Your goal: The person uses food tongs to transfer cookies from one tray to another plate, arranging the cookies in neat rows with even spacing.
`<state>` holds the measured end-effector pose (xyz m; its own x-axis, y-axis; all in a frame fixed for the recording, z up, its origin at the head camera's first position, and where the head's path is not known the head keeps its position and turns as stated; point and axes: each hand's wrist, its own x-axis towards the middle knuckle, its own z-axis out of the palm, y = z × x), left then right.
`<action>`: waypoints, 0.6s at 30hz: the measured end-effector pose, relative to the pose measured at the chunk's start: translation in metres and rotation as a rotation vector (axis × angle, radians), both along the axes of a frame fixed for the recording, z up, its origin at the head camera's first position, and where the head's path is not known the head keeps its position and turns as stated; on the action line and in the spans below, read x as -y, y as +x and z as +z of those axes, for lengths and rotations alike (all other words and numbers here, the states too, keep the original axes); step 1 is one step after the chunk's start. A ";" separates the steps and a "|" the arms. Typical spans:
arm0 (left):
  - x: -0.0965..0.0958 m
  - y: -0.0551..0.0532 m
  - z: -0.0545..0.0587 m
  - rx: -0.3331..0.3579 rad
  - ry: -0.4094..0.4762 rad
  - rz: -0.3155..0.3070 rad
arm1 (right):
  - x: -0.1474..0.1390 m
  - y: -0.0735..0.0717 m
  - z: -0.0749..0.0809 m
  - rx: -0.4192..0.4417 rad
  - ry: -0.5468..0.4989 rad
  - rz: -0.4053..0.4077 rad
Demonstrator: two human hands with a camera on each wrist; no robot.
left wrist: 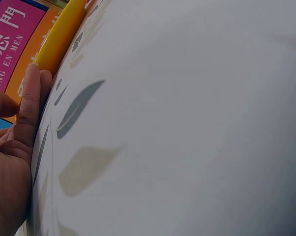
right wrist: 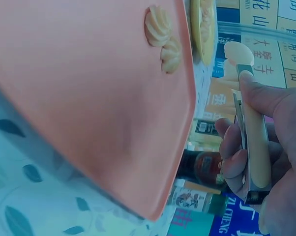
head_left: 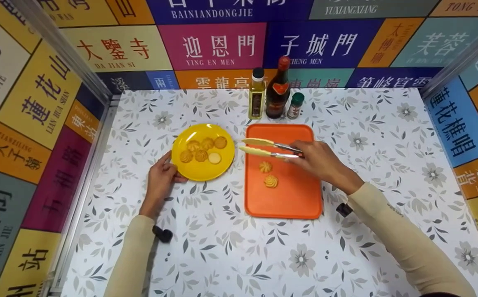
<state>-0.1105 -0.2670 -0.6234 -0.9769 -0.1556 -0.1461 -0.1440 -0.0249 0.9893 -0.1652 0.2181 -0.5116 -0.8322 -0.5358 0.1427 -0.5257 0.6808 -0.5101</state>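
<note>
Several piped cookies [head_left: 201,155] and a flat pale round one [head_left: 214,158] lie on the yellow plate [head_left: 206,172]. My left hand [head_left: 161,178] rests at the plate's lower left rim; in the left wrist view its straight finger [left wrist: 28,105] touches the plate's side [left wrist: 59,42]. With my right hand [head_left: 315,161] I grip a pair of tongs [head_left: 278,146] with cream tips. Those tips point left over the orange tray [head_left: 284,202], spread apart with nothing between them. Below them, two swirled cookies [head_left: 270,181] sit on the tray, close together.
Behind the tray stand an oil bottle [head_left: 256,95], a dark red-capped bottle [head_left: 278,93] and a small green-capped shaker [head_left: 295,106]. A leaf-patterned cloth [head_left: 206,247] covers the table. Printed panels [head_left: 214,45] rise at the back and both sides.
</note>
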 end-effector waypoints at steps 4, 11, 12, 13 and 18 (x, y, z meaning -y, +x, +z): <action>0.001 0.000 0.000 0.008 -0.006 0.002 | -0.009 0.005 -0.004 -0.006 -0.013 -0.012; 0.002 -0.002 0.000 0.019 -0.012 0.007 | -0.025 0.013 -0.012 -0.030 -0.033 -0.031; 0.002 -0.002 0.000 0.022 -0.013 0.006 | -0.027 0.015 -0.014 -0.037 -0.034 -0.035; 0.002 -0.001 0.000 0.026 -0.017 0.005 | -0.030 0.016 -0.014 -0.041 -0.036 -0.038; 0.002 0.000 0.001 0.048 -0.049 -0.002 | -0.039 0.025 -0.018 -0.052 -0.037 -0.048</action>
<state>-0.1103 -0.2689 -0.6220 -0.9693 -0.1620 -0.1848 -0.1910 0.0236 0.9813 -0.1402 0.2570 -0.5295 -0.8477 -0.4891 0.2056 -0.5196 0.6871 -0.5079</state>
